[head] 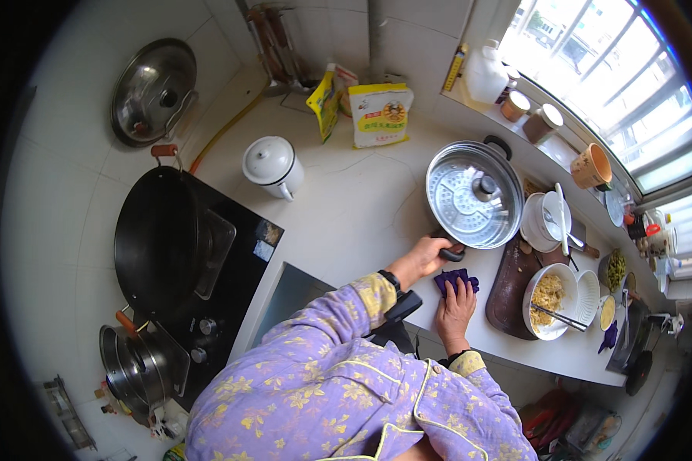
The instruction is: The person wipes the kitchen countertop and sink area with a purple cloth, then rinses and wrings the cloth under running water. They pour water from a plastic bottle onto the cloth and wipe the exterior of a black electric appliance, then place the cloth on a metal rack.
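My left hand is closed around the near black handle of a steamer pot. The pot's glass lid with a black knob is on, and a perforated steamer tray shows through it. Just beside that handle, my right hand presses its fingers on a bunched purple cloth on the white countertop. To its right lies a brown cutting board. A white bowl of shredded yellowish food, with chopsticks across it, overlaps the board's edge.
A black wok occupies the gas cooktop at left, near a lidded steel pot. A white enamel mug and a flour bag stand behind. Stacked white bowls sit right of the steamer. Jars line the windowsill.
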Tool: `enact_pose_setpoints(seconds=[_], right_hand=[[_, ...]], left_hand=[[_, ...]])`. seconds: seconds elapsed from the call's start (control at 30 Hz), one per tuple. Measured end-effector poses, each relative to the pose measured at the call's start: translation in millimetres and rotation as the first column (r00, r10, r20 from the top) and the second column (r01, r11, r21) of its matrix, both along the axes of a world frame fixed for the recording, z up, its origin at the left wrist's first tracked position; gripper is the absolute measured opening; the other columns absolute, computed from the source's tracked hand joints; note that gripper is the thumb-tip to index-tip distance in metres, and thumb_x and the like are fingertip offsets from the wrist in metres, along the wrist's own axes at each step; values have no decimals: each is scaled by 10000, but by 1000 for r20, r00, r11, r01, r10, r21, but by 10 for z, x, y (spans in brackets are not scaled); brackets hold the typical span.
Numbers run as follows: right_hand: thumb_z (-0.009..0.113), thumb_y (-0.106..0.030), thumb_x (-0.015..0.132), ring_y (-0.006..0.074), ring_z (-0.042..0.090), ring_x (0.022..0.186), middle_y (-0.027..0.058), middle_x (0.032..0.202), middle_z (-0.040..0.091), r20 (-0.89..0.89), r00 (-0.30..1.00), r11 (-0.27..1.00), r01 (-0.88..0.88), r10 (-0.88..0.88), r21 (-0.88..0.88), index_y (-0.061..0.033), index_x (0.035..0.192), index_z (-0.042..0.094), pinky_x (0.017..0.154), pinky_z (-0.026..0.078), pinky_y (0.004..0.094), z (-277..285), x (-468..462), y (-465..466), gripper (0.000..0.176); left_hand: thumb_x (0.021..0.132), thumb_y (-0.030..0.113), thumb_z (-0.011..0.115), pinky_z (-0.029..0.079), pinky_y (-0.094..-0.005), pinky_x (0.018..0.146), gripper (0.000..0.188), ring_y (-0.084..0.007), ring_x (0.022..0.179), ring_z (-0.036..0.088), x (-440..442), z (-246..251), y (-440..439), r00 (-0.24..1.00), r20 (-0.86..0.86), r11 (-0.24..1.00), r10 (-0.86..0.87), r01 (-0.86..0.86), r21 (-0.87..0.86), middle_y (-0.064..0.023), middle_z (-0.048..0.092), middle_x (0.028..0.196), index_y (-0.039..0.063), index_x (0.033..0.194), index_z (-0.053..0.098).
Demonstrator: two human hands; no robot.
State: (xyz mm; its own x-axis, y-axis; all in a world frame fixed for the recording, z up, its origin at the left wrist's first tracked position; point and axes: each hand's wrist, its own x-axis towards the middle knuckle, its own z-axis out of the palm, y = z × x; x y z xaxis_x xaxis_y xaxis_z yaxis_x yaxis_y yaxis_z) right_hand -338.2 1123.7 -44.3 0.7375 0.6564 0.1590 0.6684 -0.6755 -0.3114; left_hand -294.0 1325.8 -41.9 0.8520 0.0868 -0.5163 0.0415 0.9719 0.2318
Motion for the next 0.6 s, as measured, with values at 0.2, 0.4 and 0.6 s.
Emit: enact_pose_setpoints(seconds=[0.2, 0.4, 0.6], right_hand=[[616, -177, 833, 430, 357, 1362, 155, 1474, 425, -22, 997, 997, -76, 76, 9, -151, 1373, 548, 1101, 280, 575, -92, -117, 555, 545], [574, -183, 909, 431, 292, 1416, 145, 1517, 389, -78, 995, 998, -56, 58, 26, -183, 1414, 496, 1120, 228, 610, -238, -137, 1594, 511], [562, -213, 934, 401, 293, 1425, 106, 1517, 408, -115, 985, 983, 140, -126, 120, -171, 1378, 542, 1114, 245, 604, -369, 128, 2889, 447]], left_hand=[[936, 194, 690, 549, -367, 904, 616, -217, 1032, 658, -258, 300, 154, 970, -219, 901, -106, 187, 391, -127, 629, 1230, -3, 1438, 393], [794, 57, 649, 518, -312, 798, 572, -197, 907, 628, -1379, 130, 1102, 723, -372, 547, 582, -10, 837, -132, 623, 1130, -16, 1335, 480], [882, 92, 606, 487, -366, 946, 634, -251, 1072, 605, -1588, 245, 2015, 567, -157, 270, 808, -120, 955, -207, 502, 1303, -55, 1433, 330]])
